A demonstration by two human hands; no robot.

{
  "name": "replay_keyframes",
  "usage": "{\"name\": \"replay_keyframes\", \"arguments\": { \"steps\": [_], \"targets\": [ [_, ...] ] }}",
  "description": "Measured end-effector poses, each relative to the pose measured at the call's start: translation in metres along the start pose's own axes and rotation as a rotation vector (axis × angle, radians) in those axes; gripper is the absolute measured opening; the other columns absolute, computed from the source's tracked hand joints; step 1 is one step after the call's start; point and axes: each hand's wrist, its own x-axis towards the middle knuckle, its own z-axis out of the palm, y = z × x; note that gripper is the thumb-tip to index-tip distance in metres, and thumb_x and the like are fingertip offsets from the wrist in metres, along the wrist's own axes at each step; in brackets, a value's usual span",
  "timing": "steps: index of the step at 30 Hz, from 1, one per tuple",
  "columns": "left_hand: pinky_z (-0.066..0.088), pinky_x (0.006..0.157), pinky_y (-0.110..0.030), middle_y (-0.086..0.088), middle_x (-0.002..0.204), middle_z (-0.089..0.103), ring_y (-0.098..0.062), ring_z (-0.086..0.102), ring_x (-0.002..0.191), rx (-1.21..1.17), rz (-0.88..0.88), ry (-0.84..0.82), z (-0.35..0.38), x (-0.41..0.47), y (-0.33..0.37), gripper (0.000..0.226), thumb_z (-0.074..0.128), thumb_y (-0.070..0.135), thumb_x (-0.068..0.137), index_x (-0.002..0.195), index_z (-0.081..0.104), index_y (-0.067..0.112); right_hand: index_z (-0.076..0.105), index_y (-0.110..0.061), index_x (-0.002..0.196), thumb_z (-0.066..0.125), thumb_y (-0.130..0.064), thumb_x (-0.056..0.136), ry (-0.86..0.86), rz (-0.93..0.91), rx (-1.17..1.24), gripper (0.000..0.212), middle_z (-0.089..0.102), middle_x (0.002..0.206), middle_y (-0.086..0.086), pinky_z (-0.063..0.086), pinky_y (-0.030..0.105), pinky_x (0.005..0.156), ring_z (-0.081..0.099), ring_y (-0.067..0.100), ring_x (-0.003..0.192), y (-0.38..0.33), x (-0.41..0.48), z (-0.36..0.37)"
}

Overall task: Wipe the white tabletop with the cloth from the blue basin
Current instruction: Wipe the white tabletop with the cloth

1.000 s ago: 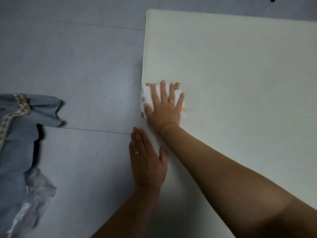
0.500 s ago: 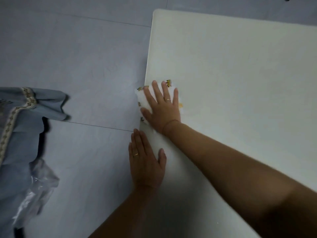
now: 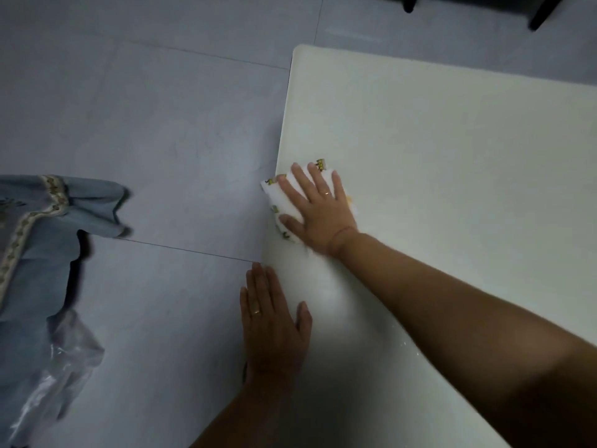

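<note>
My right hand (image 3: 318, 210) lies flat with spread fingers on a white cloth (image 3: 274, 192) with yellow print, pressing it onto the white tabletop (image 3: 452, 173) at the table's left edge. A corner of the cloth hangs a little over that edge. My left hand (image 3: 273, 321) rests flat with straight fingers on the same edge, nearer to me, and touches nothing else. The blue basin is not in view.
Grey tiled floor (image 3: 145, 124) lies to the left of the table. A light blue garment (image 3: 38, 240) with a patterned trim and a clear plastic bag (image 3: 55, 376) sit at the far left. Dark furniture legs (image 3: 542, 11) stand at the top right.
My right hand has slid the cloth leftwards to the table's edge, so the cloth now overhangs it. The left hand has stayed in place. The camera has tilted up slightly.
</note>
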Motion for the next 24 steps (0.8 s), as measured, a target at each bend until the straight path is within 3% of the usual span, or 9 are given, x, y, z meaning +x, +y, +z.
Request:
{"name": "replay_keyframes", "arguments": {
  "steps": [2,5,6,8,12,14,17,19,24],
  "targets": [
    [0.022,0.116,-0.050,-0.026,0.154,0.021,-0.038,0.021,0.143,0.010,-0.003,-0.007,-0.001,0.000,0.000,0.073,0.040,0.039,0.090,0.145,0.025,-0.006,0.002,-0.032,0.150,0.024,-0.058,0.094,0.014,0.064,0.006,0.066,-0.003,0.160,-0.002,-0.008,0.049,0.115,-0.007,0.022,0.147,0.034,0.006,-0.006],
    [0.023,0.115,-0.050,-0.026,0.152,0.025,-0.038,0.024,0.142,0.016,-0.007,-0.014,-0.002,0.001,-0.001,0.072,0.039,0.038,0.089,0.144,0.028,-0.007,-0.003,-0.031,0.150,0.022,-0.056,0.095,0.045,0.532,0.148,0.066,-0.010,0.160,-0.001,-0.011,0.051,0.115,-0.012,0.023,0.146,0.043,0.022,-0.011],
    [0.023,0.115,-0.050,-0.025,0.152,0.026,-0.038,0.025,0.142,0.009,-0.002,-0.012,-0.003,0.002,0.000,0.071,0.038,0.038,0.089,0.143,0.029,-0.007,-0.005,-0.029,0.150,0.022,-0.054,0.095,0.052,0.613,0.163,0.065,-0.011,0.160,0.000,-0.012,0.053,0.115,-0.013,0.026,0.146,0.029,0.027,-0.011],
    [0.024,0.115,-0.050,-0.024,0.151,0.029,-0.037,0.027,0.141,-0.003,0.024,-0.004,-0.005,0.008,0.002,0.070,0.038,0.037,0.089,0.143,0.029,-0.007,-0.005,-0.028,0.150,0.022,-0.053,0.095,0.042,0.496,0.116,0.066,-0.011,0.160,0.003,-0.012,0.057,0.112,-0.012,0.029,0.146,-0.004,0.029,-0.005],
    [0.023,0.116,-0.047,-0.020,0.152,0.029,-0.034,0.026,0.142,-0.031,0.076,0.014,-0.015,0.044,0.016,0.070,0.040,0.037,0.089,0.145,0.029,-0.004,0.003,-0.032,0.150,0.025,-0.059,0.093,-0.018,-0.031,-0.003,0.066,-0.002,0.160,0.000,-0.006,0.053,0.116,-0.006,0.025,0.147,0.006,0.022,-0.009],
    [0.020,0.117,-0.045,-0.019,0.154,0.027,-0.032,0.023,0.144,-0.025,0.124,0.023,-0.019,0.070,0.026,0.070,0.040,0.038,0.090,0.146,0.027,-0.002,0.001,-0.033,0.150,0.024,-0.059,0.094,-0.005,0.041,0.002,0.066,-0.004,0.160,-0.002,-0.009,0.050,0.115,-0.008,0.023,0.147,0.043,0.033,-0.016],
    [0.017,0.118,-0.043,-0.017,0.156,0.022,-0.030,0.018,0.145,0.012,0.170,0.022,-0.021,0.112,0.035,0.072,0.043,0.041,0.092,0.148,0.023,0.000,-0.007,-0.032,0.149,0.017,-0.058,0.095,0.019,0.476,0.096,0.065,-0.013,0.159,-0.002,-0.012,0.051,0.115,-0.015,0.023,0.146,0.071,0.056,-0.024],
    [0.014,0.120,-0.042,-0.017,0.157,0.018,-0.030,0.014,0.146,0.016,0.160,0.023,-0.019,0.135,0.038,0.073,0.044,0.042,0.094,0.149,0.019,0.001,-0.009,-0.028,0.149,0.015,-0.055,0.095,0.040,0.570,0.097,0.065,-0.015,0.159,0.002,-0.014,0.053,0.113,-0.015,0.028,0.145,0.050,0.067,-0.021],
    [0.012,0.120,-0.041,-0.020,0.157,0.016,-0.031,0.014,0.146,-0.014,0.098,0.018,-0.013,0.149,0.038,0.077,0.045,0.043,0.093,0.149,0.016,-0.001,0.000,-0.029,0.150,0.021,-0.052,0.096,0.011,0.091,0.008,0.062,-0.005,0.160,0.002,-0.009,0.050,0.115,-0.008,0.027,0.146,0.035,0.061,-0.019]
  ]
}}
